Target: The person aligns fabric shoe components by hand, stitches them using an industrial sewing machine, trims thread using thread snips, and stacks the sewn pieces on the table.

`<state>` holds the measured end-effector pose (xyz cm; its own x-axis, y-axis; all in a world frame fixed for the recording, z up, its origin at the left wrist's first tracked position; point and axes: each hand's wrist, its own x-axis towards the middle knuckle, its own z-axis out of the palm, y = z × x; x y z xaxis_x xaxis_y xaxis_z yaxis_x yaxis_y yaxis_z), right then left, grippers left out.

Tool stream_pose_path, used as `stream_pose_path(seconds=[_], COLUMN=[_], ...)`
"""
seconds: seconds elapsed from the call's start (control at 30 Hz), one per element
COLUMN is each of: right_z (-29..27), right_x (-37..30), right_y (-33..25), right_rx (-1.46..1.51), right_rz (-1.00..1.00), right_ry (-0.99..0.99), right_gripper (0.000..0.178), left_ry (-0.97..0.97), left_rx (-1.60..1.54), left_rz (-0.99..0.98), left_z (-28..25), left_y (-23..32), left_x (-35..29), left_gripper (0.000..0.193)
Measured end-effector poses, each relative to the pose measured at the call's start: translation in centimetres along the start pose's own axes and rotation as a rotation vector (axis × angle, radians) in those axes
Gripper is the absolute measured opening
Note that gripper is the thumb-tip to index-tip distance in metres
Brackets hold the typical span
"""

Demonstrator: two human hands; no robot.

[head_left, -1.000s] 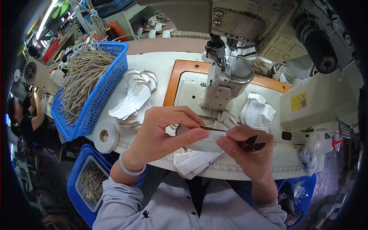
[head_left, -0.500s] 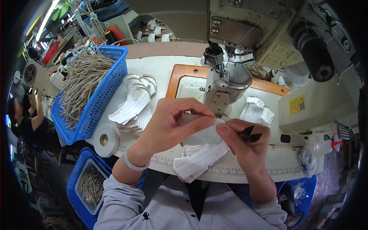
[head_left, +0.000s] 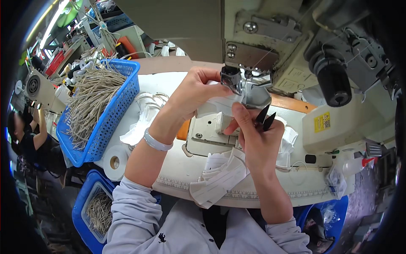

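My left hand [head_left: 190, 95] pinches a curved white fabric piece [head_left: 216, 105] between thumb and fingers, right beside the presser foot of the sewing machine [head_left: 253, 46]. The fingertips are partly hidden behind the machine's foot. My right hand [head_left: 259, 142] is closed around black-bladed thread snips [head_left: 265, 118], the points sticking up out of the fist. Its thumb lies against the right end of the fabric piece. Below, a fanned stack of white fabric pieces [head_left: 220, 173] rests at the front edge of the table.
On the left stand a blue basket of beige cords [head_left: 136, 80], a white tape roll [head_left: 116, 163] and more white pieces [head_left: 141, 120]. Other white pieces [head_left: 287, 142] lie right of my right hand. A squeeze bottle [head_left: 353, 166] stands far right. Another person [head_left: 31, 131] works at far left.
Both hands have moved up and forward with the fabric piece, from above the front stack to the machine's foot. The snips' blades now stand more upright and apart.
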<state>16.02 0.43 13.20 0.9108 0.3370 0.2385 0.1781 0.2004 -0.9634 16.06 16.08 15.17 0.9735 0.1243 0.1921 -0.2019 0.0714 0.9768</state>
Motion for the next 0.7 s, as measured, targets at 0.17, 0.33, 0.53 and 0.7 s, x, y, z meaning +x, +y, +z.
stream_pose_path(seconds=[0.17, 0.33, 0.53, 0.7], right_z=[0.0, -0.3, 0.0, -1.5], right_x=[0.0, 0.0, -0.4, -1.9], right_y=[0.0, -0.2, -0.4, -0.5], right_rx=[0.028, 0.020, 0.017, -0.005], right_rz=[0.010, 0.072, 0.075, -0.008], right_ry=[-0.006, -0.046, -0.004, -0.039], right_gripper=[0.024, 0.023, 0.023, 0.022], left_ry=[-0.014, -0.031, 0.027, -0.110], left_rx=[0.038, 0.082, 0.141, -0.166], left_rz=[0.025, -0.014, -0.107, -0.182], left_z=[0.3, 0.5, 0.4, -2.0], left_y=[0.7, 1.4, 1.6, -0.3], left_x=[0.0, -0.4, 0.4, 0.0], left_gripper=[0.016, 0.018, 0.025, 0.019])
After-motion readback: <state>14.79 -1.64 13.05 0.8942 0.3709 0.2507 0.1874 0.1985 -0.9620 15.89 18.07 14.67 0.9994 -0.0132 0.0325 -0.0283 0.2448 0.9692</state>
